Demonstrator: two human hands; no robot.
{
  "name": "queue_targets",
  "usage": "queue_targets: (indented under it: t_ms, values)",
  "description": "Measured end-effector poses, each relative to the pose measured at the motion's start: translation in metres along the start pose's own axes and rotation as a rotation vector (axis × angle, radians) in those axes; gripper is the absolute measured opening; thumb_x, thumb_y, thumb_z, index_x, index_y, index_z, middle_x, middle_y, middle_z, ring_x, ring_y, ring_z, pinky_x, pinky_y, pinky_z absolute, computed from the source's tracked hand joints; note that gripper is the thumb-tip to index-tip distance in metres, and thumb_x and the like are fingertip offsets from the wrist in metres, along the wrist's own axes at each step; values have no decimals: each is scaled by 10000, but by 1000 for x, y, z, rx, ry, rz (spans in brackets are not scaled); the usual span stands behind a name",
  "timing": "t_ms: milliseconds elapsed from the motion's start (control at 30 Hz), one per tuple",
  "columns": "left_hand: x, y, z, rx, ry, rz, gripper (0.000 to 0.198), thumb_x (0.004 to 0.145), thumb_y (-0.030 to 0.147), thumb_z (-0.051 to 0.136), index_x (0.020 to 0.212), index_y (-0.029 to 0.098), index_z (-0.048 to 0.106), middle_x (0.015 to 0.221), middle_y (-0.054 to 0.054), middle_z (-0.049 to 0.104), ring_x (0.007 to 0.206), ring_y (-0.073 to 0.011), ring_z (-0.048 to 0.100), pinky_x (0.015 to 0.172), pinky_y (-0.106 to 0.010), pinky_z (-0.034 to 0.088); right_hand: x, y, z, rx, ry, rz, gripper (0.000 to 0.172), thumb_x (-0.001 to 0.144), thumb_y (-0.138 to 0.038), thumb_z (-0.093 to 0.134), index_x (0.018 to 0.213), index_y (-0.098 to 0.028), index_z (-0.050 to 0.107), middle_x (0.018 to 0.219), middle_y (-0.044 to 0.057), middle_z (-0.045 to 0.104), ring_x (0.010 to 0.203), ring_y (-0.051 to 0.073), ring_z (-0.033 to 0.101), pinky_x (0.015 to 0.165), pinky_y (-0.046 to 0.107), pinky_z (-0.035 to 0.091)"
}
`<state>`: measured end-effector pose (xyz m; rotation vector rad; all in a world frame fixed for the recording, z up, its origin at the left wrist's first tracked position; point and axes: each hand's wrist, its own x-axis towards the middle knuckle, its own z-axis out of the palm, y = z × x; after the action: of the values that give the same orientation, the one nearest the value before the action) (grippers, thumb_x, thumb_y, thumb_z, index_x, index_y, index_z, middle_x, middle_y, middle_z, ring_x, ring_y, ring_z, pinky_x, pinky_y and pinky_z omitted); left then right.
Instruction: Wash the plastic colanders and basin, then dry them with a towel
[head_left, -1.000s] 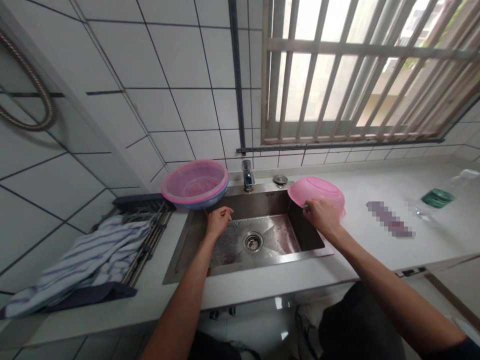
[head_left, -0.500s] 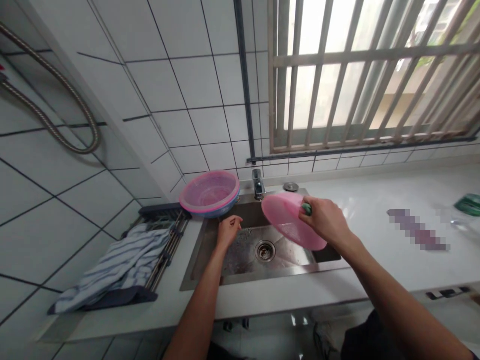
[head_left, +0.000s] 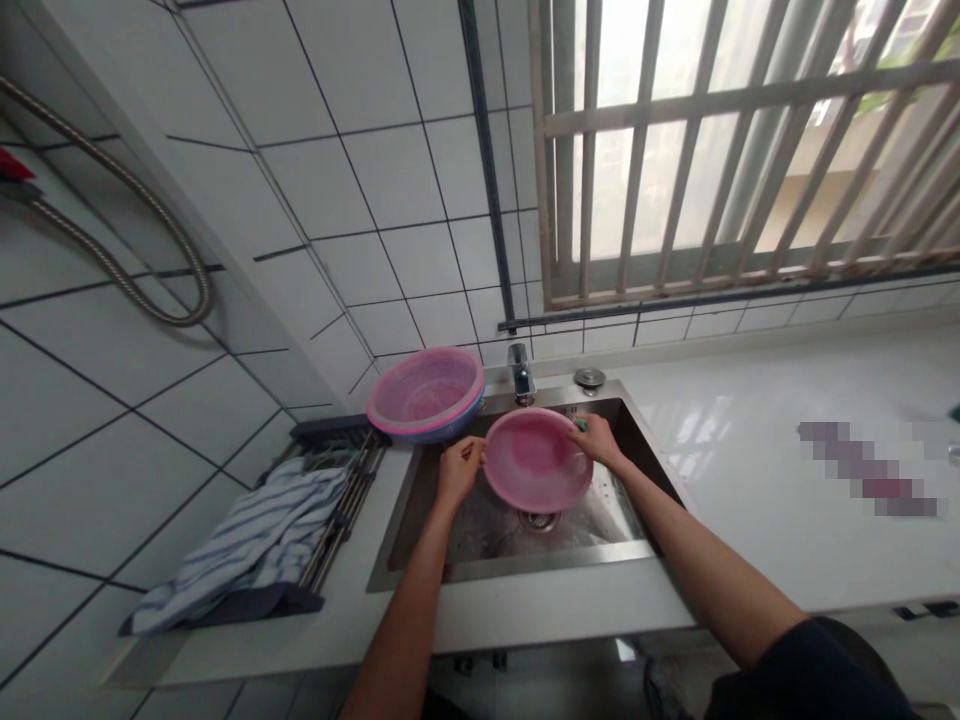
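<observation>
A shallow pink colander [head_left: 536, 460] is held over the stainless sink [head_left: 480, 540], its inside facing up toward me and partly covering the drain [head_left: 538, 521]. My right hand [head_left: 600, 440] grips its right rim, fingers closed. A small green thing [head_left: 580, 425] shows at those fingers; its kind is hard to make out. At the left rim, my left hand [head_left: 459, 472] has its fingers curled in a pinch against the edge. Behind that hand, nested pink and blue basins [head_left: 426, 392] rest on the sink's back left corner.
A faucet [head_left: 520, 375] rises at the sink's back, with a round metal drain cover [head_left: 589, 378] to its right. On the left counter, a striped towel [head_left: 262, 530] lies over a rack. White counter [head_left: 750, 480] extends right, bearing a blurred item. A metal hose [head_left: 157, 210] hangs at upper left.
The colander has moved left and down from a tilted position, turning its inside upward. My right hand moved with it, and its left rim now meets my left hand.
</observation>
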<state>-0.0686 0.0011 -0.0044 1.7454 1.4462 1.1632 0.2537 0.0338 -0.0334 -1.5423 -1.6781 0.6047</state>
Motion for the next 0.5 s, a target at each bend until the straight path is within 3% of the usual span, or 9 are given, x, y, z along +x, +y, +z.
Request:
queue_targets:
  t_ms: [167,300,400,500]
  values:
    - [14,55,4,198,87,248,261,950,400,617,994,201,780,835,-31,753,720,-184,663,724,-292,537,7,21,13,219,-39,125,173,693,-381,609,677,-209,610,632,-15,586,657,175,537,604,253,332]
    - [58,114,6,358,157,522,303,931,282,646,1211,210,735,1149,-83,761,962,-217,712,908,-339,582,12,26,16,339,-55,167,191,667,-390,592,681,-201,617,644,-19,584,643,158,504,593,247,345]
    - [103,142,9,444,72,658,436,939,247,620,1369,209,676,1371,-104,710,1271,-251,660,1126,-399,525,12,28,14,396,-67,195,193,639,-385,590,670,-196,607,636,-22,569,634,149,488,584,246,347]
    - [141,148,16,598,-152,671,647,863,227,662,1504,167,602,1555,-143,610,1456,-292,551,1251,-443,418,10,28,9,431,-105,208,193,625,-379,591,668,-191,600,633,-22,567,625,144,484,581,246,357]
